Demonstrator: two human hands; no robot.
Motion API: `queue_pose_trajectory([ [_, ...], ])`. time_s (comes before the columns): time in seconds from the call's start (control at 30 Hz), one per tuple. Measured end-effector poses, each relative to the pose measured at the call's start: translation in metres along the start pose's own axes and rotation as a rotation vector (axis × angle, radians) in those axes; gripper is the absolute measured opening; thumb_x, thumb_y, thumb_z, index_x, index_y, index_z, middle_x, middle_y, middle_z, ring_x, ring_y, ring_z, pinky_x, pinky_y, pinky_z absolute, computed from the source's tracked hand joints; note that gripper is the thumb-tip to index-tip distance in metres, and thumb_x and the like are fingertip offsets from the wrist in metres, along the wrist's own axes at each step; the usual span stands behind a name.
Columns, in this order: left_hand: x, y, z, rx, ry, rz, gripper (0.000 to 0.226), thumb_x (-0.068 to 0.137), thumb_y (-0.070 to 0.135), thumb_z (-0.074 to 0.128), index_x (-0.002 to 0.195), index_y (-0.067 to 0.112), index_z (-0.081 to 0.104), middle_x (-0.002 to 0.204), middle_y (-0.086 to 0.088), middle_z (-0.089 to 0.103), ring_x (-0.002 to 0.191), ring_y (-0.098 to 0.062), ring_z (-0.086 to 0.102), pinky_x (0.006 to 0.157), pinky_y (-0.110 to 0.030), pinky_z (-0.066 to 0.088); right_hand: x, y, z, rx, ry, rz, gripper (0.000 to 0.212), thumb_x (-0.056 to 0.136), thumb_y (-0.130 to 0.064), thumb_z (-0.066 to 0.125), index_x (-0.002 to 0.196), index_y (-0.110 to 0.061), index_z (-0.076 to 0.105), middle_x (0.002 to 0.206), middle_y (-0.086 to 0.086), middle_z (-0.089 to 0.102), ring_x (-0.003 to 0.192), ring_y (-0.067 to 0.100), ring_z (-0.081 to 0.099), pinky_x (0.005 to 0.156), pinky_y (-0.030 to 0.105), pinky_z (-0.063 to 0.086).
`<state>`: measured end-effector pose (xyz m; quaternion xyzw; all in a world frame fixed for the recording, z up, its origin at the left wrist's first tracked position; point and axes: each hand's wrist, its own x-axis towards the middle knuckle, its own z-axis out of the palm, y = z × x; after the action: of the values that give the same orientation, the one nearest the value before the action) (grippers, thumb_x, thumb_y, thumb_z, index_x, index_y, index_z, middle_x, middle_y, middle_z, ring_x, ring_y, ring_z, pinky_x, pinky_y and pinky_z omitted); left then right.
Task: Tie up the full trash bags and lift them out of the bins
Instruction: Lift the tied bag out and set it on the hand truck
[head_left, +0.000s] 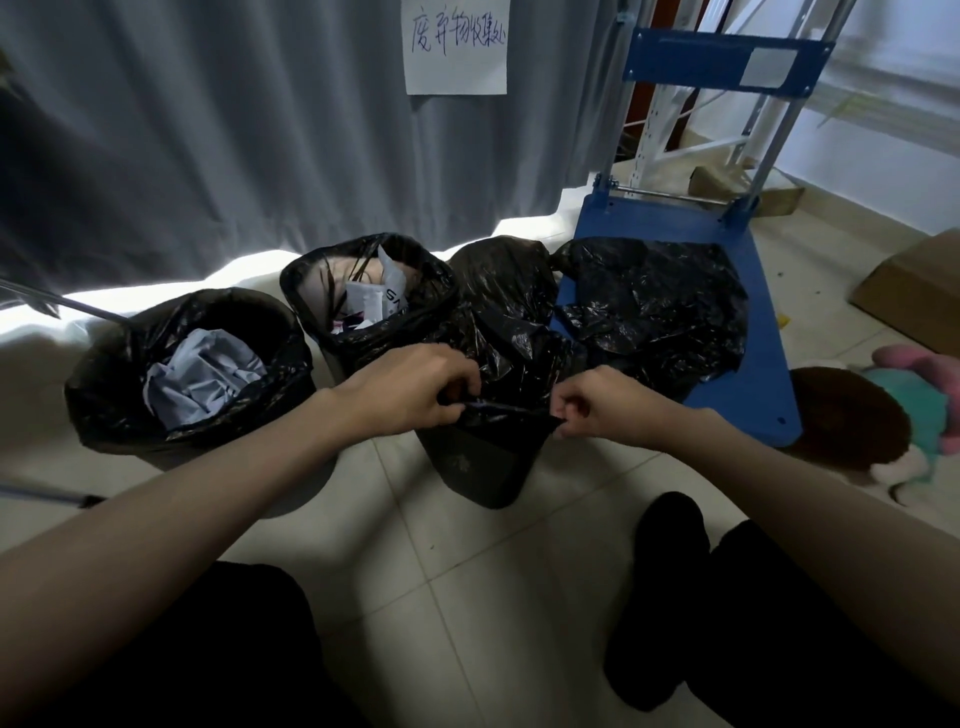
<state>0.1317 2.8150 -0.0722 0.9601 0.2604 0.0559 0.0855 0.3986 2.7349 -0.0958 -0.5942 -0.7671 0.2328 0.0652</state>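
Three bins lined with black trash bags stand on the tiled floor. The nearest dark bin (483, 467) holds a black bag (498, 322) whose loose top rises behind my hands. My left hand (410, 389) pinches the bag's near rim on the left. My right hand (597, 402) pinches the same rim on the right, and the plastic is stretched taut between them. A round bin on the left (104, 395) holds crumpled pale paper. A bin behind it (363, 291) shows white wrappers in its open bag.
A blue hand cart (748, 395) stands at right with a black bag (654, 301) lying on its platform. A plush toy (883, 415) and a cardboard box (914, 296) lie on the floor at far right. A grey curtain (208, 130) hangs behind the bins. My legs are at the bottom.
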Motion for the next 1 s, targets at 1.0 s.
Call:
queue_pose_trajectory([
  [1.0, -0.023, -0.030, 0.022, 0.424, 0.029, 0.023, 0.044, 0.070, 0.045, 0.077, 0.094, 0.028, 0.044, 0.094, 0.011, 0.049, 0.089, -0.013, 0.052, 0.073, -0.030, 0.033, 0.018, -0.054, 0.033, -0.384, -0.071, -0.070, 0.020, 0.090, -0.040, 0.062, 0.098, -0.021, 0.059, 0.100, -0.006, 0.051, 0.090, 0.019, 0.056, 0.068, 0.031, 0.041],
])
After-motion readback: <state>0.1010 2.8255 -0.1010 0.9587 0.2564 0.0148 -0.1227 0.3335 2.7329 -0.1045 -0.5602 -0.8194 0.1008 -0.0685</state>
